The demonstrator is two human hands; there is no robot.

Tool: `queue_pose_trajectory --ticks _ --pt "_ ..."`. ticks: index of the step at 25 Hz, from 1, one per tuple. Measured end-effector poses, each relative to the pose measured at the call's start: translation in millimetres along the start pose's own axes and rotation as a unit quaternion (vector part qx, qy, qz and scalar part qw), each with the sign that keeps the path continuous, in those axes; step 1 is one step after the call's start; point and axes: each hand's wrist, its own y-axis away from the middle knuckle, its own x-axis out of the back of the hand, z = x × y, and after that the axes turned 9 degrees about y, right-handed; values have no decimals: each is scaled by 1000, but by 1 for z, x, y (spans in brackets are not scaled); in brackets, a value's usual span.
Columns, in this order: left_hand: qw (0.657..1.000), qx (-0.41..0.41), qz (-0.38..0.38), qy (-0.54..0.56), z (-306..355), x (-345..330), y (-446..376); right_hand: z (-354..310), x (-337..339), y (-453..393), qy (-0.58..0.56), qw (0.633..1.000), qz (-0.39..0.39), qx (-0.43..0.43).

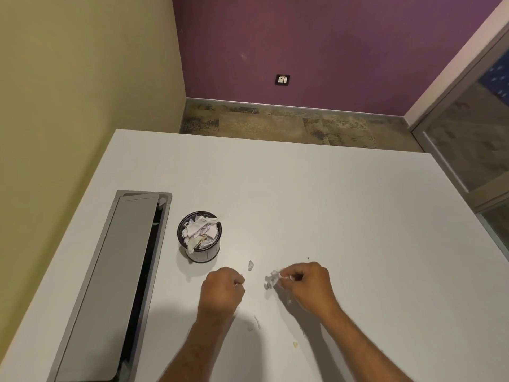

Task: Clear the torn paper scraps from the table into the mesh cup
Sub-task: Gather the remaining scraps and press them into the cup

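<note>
Scraps of torn paper lie scattered on the white table, near its front edge. Mesh cup stands upright just left of centre, beside the grey cable hatch, already heaped with crumpled paper above its rim.

Right hand: fingertips pinched together on a small crumpled wad, which sits at or just above the tabletop; cannot tell whether it is lifted. Left hand: curled into a loose fist, a sliver of white showing at the fingers, so probably closed on a bit of paper; not certain.

Loose pieces remaining: one small scrap between the hands and the cup, a thin strip near the left wrist, a yellowish fleck by the right forearm.

Handling, judged: paper is near weightless, soft, crushes without harm. Flat pieces cling to a smooth top; best taken by sliding a fingertip under a raised torn edge, or pinching the crumpled ridge. No force needed. Risk: cup is overfull, so new bits may roll off; press them down into the heap.
</note>
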Motion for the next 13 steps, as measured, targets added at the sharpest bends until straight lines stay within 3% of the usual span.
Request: queue_pose_trajectory --ticks 5,9,13 --pt "994 -23 60 92 -13 10 25 -73 8 -16 -60 993 3 98" --pt "973 -161 155 62 -6 28 46 -142 -1 -33 18 974 9 227" --pt "958 -169 202 117 10 65 58 -185 -21 -46 117 950 -21 288"
